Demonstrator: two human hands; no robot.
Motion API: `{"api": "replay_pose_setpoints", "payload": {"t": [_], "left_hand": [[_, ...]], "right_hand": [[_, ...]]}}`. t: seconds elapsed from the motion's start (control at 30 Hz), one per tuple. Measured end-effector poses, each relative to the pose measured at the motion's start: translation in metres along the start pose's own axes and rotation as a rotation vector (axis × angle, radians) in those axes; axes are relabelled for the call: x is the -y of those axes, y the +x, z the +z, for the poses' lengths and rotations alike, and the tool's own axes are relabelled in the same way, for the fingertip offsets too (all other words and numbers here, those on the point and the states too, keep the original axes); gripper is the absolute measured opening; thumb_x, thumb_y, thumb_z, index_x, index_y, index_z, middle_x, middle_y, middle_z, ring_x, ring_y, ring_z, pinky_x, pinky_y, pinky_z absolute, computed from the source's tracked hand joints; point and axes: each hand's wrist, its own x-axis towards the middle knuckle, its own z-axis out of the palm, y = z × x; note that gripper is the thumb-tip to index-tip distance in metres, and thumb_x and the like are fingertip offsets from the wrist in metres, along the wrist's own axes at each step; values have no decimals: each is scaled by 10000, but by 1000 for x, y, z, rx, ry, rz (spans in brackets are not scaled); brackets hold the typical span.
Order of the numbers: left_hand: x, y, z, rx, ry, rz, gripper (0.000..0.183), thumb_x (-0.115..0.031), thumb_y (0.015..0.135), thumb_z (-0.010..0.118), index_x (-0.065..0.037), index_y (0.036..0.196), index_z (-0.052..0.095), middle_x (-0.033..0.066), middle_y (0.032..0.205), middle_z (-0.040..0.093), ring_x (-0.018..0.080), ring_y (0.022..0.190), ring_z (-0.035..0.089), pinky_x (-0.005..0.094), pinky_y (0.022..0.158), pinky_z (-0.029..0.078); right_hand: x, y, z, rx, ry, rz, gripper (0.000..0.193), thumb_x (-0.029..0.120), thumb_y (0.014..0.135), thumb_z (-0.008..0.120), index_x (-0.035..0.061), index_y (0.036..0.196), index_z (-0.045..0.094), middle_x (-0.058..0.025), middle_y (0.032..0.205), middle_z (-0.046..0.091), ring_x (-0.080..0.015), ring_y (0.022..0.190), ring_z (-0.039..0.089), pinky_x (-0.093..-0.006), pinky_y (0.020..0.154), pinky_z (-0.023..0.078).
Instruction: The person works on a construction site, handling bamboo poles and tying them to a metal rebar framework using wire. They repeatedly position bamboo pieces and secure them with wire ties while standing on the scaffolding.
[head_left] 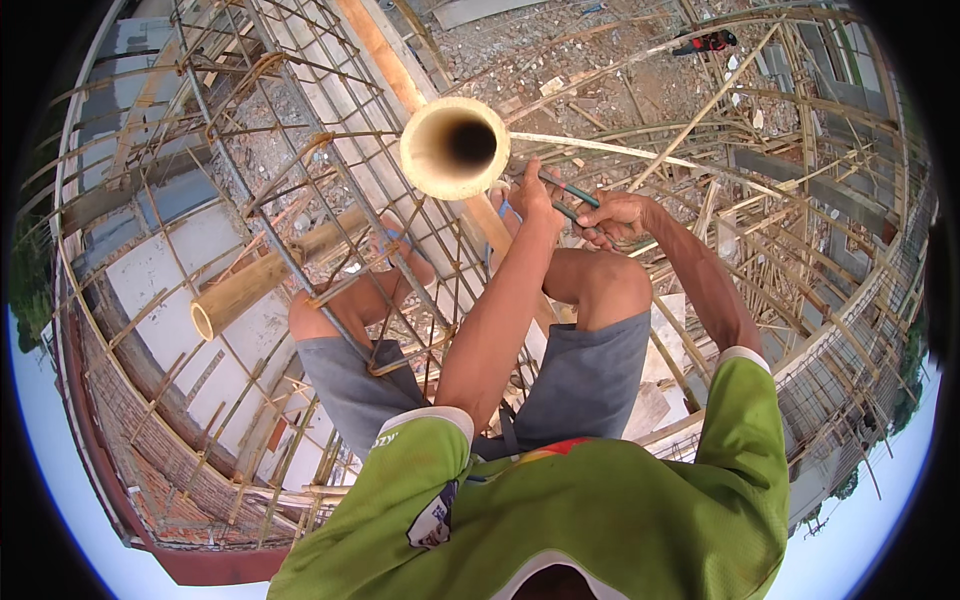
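Observation:
A thick bamboo pole [418, 150] stands on end in front of me, its hollow mouth facing up. Just right of it, my right hand [614, 219] is closed round a pair of pliers [575, 192] with dark green handles. The jaws are not plain to see. My left hand [534, 192] is beside the pole, fingers curled near the other end of the pliers; what they grip, if anything, is hidden. Both hands are above my right knee.
A steel rebar cage [262, 215] runs past my left leg, over a wooden board [378, 48]. Another bamboo pole [245, 298] lies to the left. Bamboo scaffolding [790, 270] crisscrosses the right side. Rubble [590, 85] covers ground far below.

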Motion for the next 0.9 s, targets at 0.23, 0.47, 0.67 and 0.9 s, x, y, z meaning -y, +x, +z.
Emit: {"api": "replay_pose_setpoints", "payload": {"t": [0.23, 0.47, 0.67, 0.9], "left_hand": [[3, 10, -5, 256, -206, 29, 302, -266, 969, 621, -26, 1116, 510, 147, 875, 664, 234, 754, 656, 348, 634, 531], [14, 19, 40, -180, -133, 228, 263, -252, 988, 580, 2, 968, 515, 99, 686, 613, 152, 420, 478, 323, 429, 435], [22, 21, 30, -360, 487, 388, 549, -306, 939, 611, 129, 1201, 403, 274, 1090, 583, 362, 994, 599, 443, 878, 470], [18, -63, -18, -117, 543, 226, 654, -248, 858, 677, 112, 1295, 350, 344, 1260, 501, 396, 1197, 529, 425, 1010, 424]], "right_hand": [[0, 0, 0, -12, -66, 82, 345, 277, 826, 789, 5, 959, 622, -104, 782, 658, -196, 675, 680, -333, 517, 543], [-20, 3, 58, -1195, -1692, -310, 264, 146, 814, 656, -23, 996, 569, -194, 853, 652, -372, 883, 668, -479, 748, 534], [-16, 17, 14, -560, -956, -73, 191, 158, 856, 546, 14, 981, 546, -120, 748, 565, -268, 742, 628, -418, 653, 506], [-5, 12, 10, -11, 231, 245, 168, 196, 823, 527, 55, 907, 563, -44, 732, 524, -164, 606, 491, -337, 564, 478]]}}
